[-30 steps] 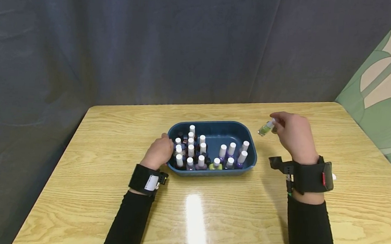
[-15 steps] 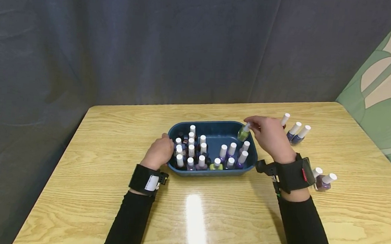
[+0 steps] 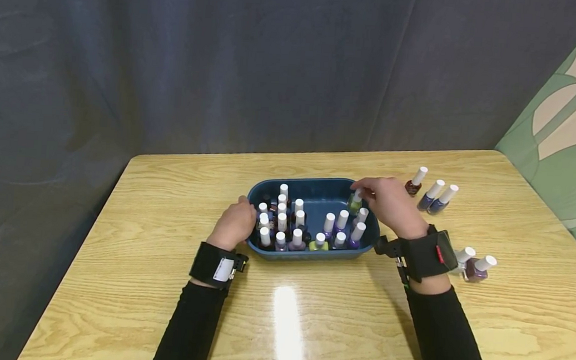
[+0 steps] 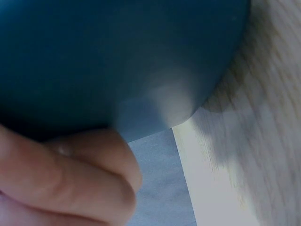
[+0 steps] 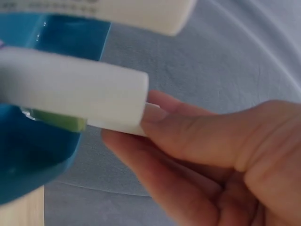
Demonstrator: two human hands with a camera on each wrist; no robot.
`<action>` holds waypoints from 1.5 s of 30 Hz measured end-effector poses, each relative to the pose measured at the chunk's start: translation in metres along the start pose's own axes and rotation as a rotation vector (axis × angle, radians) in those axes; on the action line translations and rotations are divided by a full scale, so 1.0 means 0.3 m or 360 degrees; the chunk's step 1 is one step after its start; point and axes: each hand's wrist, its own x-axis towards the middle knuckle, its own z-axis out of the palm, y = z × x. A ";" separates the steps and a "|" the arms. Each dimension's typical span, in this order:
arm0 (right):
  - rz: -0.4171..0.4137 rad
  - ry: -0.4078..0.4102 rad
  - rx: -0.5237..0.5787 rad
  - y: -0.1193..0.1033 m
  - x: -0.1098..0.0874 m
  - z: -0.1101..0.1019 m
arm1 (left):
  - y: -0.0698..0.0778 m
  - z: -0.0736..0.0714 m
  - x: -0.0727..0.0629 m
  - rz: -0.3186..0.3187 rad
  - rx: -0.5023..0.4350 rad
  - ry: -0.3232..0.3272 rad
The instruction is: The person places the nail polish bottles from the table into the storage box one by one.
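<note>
A dark blue plastic tub (image 3: 313, 255) holds several nail polish bottles with white caps, crowded at its left and along its front and right. My left hand (image 3: 233, 223) grips the tub's left end; in the left wrist view its curled fingers (image 4: 94, 174) lie against the tub's wall. With thumb and fingers my right hand (image 3: 394, 205) pinches a green nail polish bottle (image 3: 354, 203) by its white cap, low inside the tub's back right corner. Whether that bottle touches the tub floor I cannot tell. Other caps (image 5: 80, 87) partly cover it in the right wrist view.
Beyond my right hand stand a dark red bottle (image 3: 413, 187) and two blue bottles (image 3: 436, 206). Near my right wrist are a purple bottle (image 3: 476, 270) and a clear-looking one (image 3: 460, 264). A grey curtain (image 3: 276, 67) hangs behind the wooden table (image 3: 176, 194).
My right hand has carried the green nail polish bottle leftward from beside the tub and down into its back right corner. My left hand has stayed on the tub.
</note>
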 end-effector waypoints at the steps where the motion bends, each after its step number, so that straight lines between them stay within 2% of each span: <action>1: -0.0007 -0.0008 -0.0005 0.001 0.001 0.001 | 0.000 0.000 0.000 -0.0002 -0.0004 0.0000; 8: -0.0031 -0.0078 -0.0030 0.002 -0.001 0.007 | -0.003 0.006 -0.005 -0.0020 -0.0009 -0.0028; 20: -0.0051 -0.0166 -0.0011 -0.006 -0.007 -0.002 | -0.001 -0.002 -0.015 0.0005 0.0004 0.0000; 31: -0.0075 -0.0145 -0.0027 0.005 -0.005 -0.016 | -0.001 -0.003 -0.012 0.0009 0.0000 0.0006; 38: -0.0041 -0.0145 -0.0034 0.006 -0.001 -0.037 | -0.001 -0.006 -0.007 0.0002 0.0005 0.0019; 45: -0.0028 -0.0195 -0.0019 0.018 -0.003 -0.036 | -0.001 0.003 0.001 0.0000 -0.0028 0.0004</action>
